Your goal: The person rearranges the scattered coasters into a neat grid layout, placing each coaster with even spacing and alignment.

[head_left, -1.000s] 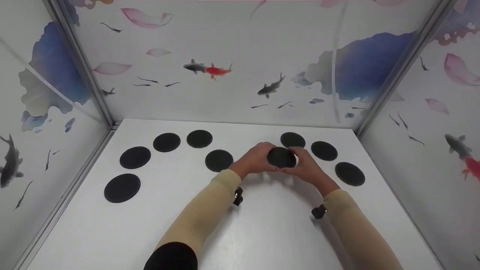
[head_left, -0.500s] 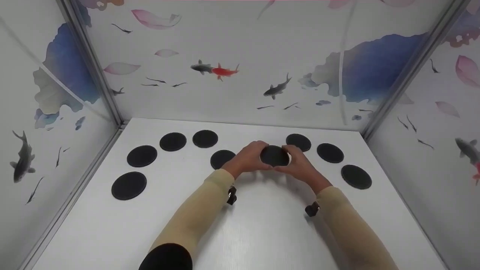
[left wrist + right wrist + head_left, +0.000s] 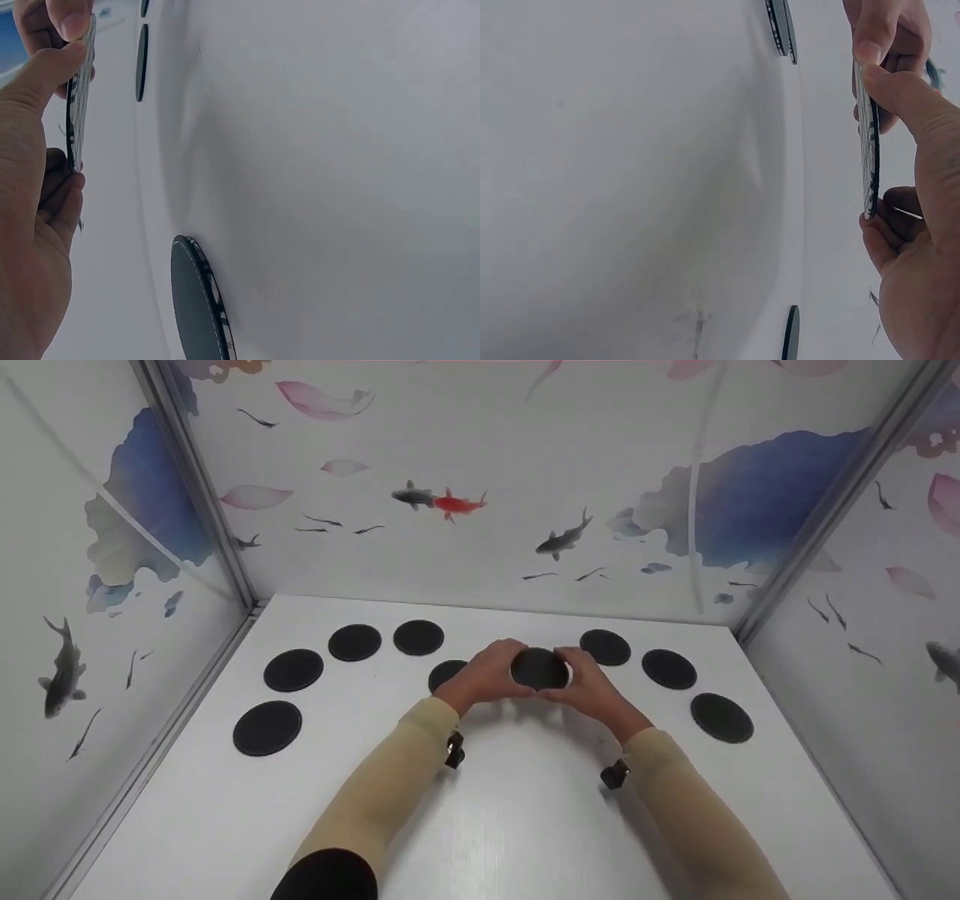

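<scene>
Both hands hold one round black coaster (image 3: 539, 669) by its edge, raised above the white table. My left hand (image 3: 487, 675) grips its left side and my right hand (image 3: 589, 686) its right side, with the thumbs meeting at the near edge. In the left wrist view, the coaster (image 3: 79, 112) shows a pale, patterned underside turned toward the table. The right wrist view has the same coaster (image 3: 868, 142) edge-on between thumb and fingers. Just behind my left hand lies another black coaster (image 3: 447, 673), partly hidden by it.
Several matching coasters lie black side up: a group on the left, including this near one (image 3: 268, 728), and a group on the right, ending with this one (image 3: 721, 718). White panels printed with fish (image 3: 562, 541) enclose the table (image 3: 510, 810) at the back and sides.
Both hands have carried the held coaster leftward over the table, away from the right group. My left hand now covers more of the coaster behind it. The head view has shifted slightly.
</scene>
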Demonstrator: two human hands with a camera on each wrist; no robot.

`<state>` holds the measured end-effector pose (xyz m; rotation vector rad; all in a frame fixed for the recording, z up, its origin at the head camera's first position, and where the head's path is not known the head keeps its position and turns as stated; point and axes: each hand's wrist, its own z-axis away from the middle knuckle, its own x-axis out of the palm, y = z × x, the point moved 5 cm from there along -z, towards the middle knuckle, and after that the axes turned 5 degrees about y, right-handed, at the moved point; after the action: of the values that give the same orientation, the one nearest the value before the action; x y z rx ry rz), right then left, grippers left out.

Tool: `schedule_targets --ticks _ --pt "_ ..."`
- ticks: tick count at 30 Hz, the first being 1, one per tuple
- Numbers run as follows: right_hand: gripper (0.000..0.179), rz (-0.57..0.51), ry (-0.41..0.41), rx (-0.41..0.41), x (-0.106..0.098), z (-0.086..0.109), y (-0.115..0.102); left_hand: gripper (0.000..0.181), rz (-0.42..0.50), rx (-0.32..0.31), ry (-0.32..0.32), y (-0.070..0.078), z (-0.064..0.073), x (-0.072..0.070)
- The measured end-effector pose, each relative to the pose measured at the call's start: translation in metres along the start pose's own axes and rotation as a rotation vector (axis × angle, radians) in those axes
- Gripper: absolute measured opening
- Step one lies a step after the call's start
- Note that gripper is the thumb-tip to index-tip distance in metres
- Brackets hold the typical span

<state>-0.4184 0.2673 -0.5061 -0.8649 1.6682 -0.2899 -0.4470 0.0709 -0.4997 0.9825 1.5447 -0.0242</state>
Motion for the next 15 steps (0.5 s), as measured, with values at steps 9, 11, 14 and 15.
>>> schedule_targets --ticks 9,11,14,15 --pt "0.1 -0.008 -0.017 -0.022 0.008 -0.008 -0.01 0.083 0.04 -0.026 0.009 -0.008 0.01 -0.011" --pt "0.099 -0.018 -0.022 -0.024 0.01 -0.01 -0.013 0.082 0.053 -0.027 0.011 -0.009 0.012 -0.014" --pt "0.098 -0.026 -0.025 -0.028 0.012 -0.012 -0.017 0.081 0.063 -0.03 0.017 -0.011 0.014 -0.017" --pt "0.098 -0.025 -0.027 -0.027 0.013 -0.012 -0.018 0.081 0.061 -0.031 0.019 -0.013 0.015 -0.018"
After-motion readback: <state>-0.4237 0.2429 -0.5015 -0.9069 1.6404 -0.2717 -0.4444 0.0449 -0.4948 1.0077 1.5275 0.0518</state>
